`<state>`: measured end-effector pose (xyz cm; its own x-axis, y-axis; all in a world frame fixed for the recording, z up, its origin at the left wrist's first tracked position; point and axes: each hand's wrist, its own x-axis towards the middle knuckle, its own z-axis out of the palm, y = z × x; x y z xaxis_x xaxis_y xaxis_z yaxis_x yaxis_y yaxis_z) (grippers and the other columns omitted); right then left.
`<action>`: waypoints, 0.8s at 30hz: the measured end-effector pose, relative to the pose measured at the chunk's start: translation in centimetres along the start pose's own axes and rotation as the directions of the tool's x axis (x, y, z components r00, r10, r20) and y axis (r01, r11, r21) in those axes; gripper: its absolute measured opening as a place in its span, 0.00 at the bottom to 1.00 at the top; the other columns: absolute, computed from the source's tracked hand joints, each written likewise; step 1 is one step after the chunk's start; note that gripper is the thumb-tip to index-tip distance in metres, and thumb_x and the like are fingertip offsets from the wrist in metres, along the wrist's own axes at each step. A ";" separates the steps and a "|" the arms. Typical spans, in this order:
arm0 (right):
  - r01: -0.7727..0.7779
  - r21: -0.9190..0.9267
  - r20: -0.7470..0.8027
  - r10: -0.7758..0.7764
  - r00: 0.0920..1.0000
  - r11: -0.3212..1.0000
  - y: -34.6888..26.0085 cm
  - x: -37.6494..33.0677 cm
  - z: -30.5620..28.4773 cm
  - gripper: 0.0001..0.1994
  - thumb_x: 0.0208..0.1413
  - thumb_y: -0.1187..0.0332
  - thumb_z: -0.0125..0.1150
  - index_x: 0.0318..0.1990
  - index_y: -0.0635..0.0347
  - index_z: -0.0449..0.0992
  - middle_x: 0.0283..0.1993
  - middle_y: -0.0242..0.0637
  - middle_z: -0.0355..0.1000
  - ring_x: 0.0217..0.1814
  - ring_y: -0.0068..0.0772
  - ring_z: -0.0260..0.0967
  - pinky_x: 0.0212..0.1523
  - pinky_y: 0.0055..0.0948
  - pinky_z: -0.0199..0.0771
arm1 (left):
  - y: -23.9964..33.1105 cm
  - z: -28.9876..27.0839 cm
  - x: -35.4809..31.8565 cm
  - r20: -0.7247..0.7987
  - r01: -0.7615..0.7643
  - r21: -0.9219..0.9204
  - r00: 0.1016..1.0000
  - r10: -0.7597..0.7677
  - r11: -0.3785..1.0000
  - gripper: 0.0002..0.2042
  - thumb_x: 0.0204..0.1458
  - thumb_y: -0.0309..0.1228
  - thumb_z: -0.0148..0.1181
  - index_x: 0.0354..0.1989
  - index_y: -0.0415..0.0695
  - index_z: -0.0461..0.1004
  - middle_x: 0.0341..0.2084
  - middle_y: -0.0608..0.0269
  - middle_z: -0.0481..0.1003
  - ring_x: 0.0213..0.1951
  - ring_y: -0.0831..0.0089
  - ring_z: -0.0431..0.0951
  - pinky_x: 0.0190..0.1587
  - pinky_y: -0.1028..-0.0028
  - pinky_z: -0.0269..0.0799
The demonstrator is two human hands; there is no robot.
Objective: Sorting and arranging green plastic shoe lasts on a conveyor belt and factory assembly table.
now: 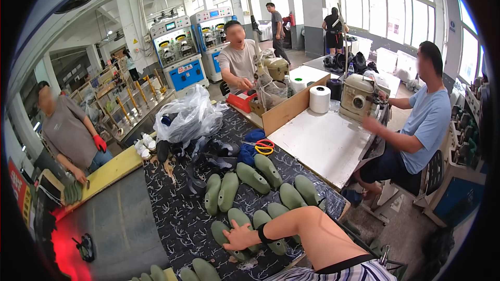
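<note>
My right hand [240, 236] reaches in from the lower right, a black band on its wrist. Its fingers are spread over a green shoe last [221, 232] and the ones beside it, touching them from above without visibly closing round any. Several more green shoe lasts lie in pairs around it, such as a pair beyond the hand [227, 191], one farther back [252, 178] and one to the right [291, 196]. More lasts [204, 269] show at the lower edge. My left hand is out of view.
Red-and-yellow scissors [264, 147], dark shoe parts [221, 148] and a clear plastic bag [190, 117] lie on the dark patterned tabletop [166, 213]. A conveyor belt [112, 224] runs at left. Co-workers sit beside a sewing machine [359, 96] at right, behind the table, and stand at left.
</note>
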<state>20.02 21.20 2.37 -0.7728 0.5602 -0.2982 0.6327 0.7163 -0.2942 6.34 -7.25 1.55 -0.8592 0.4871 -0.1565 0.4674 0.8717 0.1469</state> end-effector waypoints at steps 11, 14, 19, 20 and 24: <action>0.023 0.030 0.018 -0.024 1.000 0.999 -0.2 0.0 -0.1 0.36 0.59 0.43 0.37 0.63 0.66 0.57 0.48 0.64 0.69 0.70 0.67 0.37 0.36 0.81 0.55 | 0.7 -1.4 -0.9 -0.050 0.043 -0.057 0.998 -0.046 0.997 0.42 0.51 0.64 0.48 0.57 0.31 0.64 0.58 0.41 0.61 0.46 0.46 0.72 0.47 0.52 0.68; 0.006 0.019 0.023 -0.007 1.000 1.000 0.1 -0.2 -0.2 0.36 0.59 0.43 0.37 0.64 0.65 0.56 0.48 0.62 0.70 0.70 0.66 0.37 0.37 0.80 0.56 | 0.6 -1.0 -0.5 -0.064 -0.072 0.045 0.995 0.075 0.996 0.46 0.50 0.64 0.50 0.60 0.29 0.57 0.54 0.40 0.65 0.47 0.46 0.72 0.47 0.53 0.69; 0.014 -0.017 0.045 -0.013 0.999 1.000 0.1 -0.2 -0.4 0.35 0.59 0.43 0.36 0.64 0.65 0.56 0.51 0.55 0.69 0.69 0.65 0.41 0.35 0.81 0.59 | 2.3 -3.1 -1.2 0.086 0.103 0.039 0.991 -0.106 0.994 0.45 0.50 0.63 0.51 0.59 0.28 0.58 0.52 0.39 0.66 0.47 0.46 0.72 0.47 0.54 0.69; 0.042 -0.019 0.032 -0.041 0.999 0.999 0.1 -0.1 -0.2 0.35 0.59 0.43 0.36 0.64 0.65 0.55 0.50 0.56 0.69 0.68 0.66 0.41 0.34 0.80 0.59 | 2.2 -3.0 -1.1 0.083 0.125 0.043 0.988 -0.128 0.991 0.44 0.50 0.63 0.51 0.58 0.28 0.60 0.53 0.39 0.66 0.47 0.46 0.72 0.46 0.54 0.69; 0.062 -0.021 0.036 -0.061 0.997 0.998 0.5 0.1 0.0 0.36 0.59 0.43 0.35 0.64 0.66 0.55 0.48 0.56 0.70 0.68 0.66 0.41 0.33 0.79 0.61 | 1.8 -2.2 -1.3 -0.044 -0.004 0.045 0.999 0.006 0.999 0.43 0.50 0.63 0.51 0.55 0.27 0.62 0.50 0.38 0.68 0.45 0.45 0.73 0.45 0.54 0.70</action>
<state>20.27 21.59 2.23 -0.8080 0.4998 -0.3122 0.5822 0.7585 -0.2928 7.81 -6.39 4.21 -0.8650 0.4891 -0.1125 0.4794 0.8715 0.1031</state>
